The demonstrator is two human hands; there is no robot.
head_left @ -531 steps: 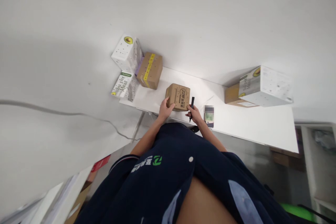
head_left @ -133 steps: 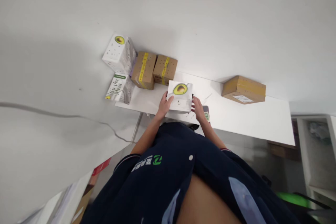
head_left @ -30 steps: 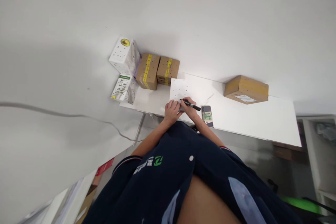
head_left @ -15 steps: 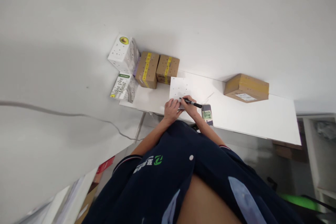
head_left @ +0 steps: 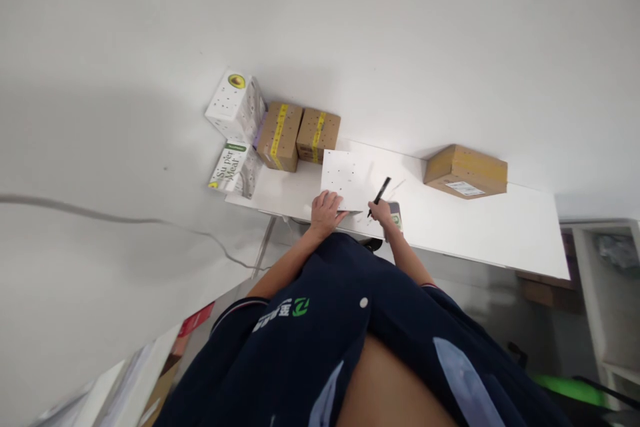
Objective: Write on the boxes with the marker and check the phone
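A white box [head_left: 343, 170] with small dark dots on its top lies at the near edge of the table. My left hand [head_left: 325, 211] grips its near left corner, fingers over the top and the thumb at the near side. My right hand [head_left: 381, 211] is closed around a black marker pen [head_left: 383, 190], off to the right of the box. The pen points down towards the tabletop; I cannot tell whether its tip touches. Partly covered by my right hand and wrist, a phone [head_left: 396, 213] with a green note on its back lies on the table.
Two brown cartons [head_left: 280, 137] with yellow tape and dots stand behind to the left. Beside them are a white avocado box [head_left: 227, 103] and a "Super Meal" box [head_left: 230, 167]. Another brown carton [head_left: 467, 170] sits further right on the white table [head_left: 500, 233], against the wall.
My right hand has moved right, off the white box, and the marker has swung from lying nearly flat to a steeper slant. My left hand stays on the box.
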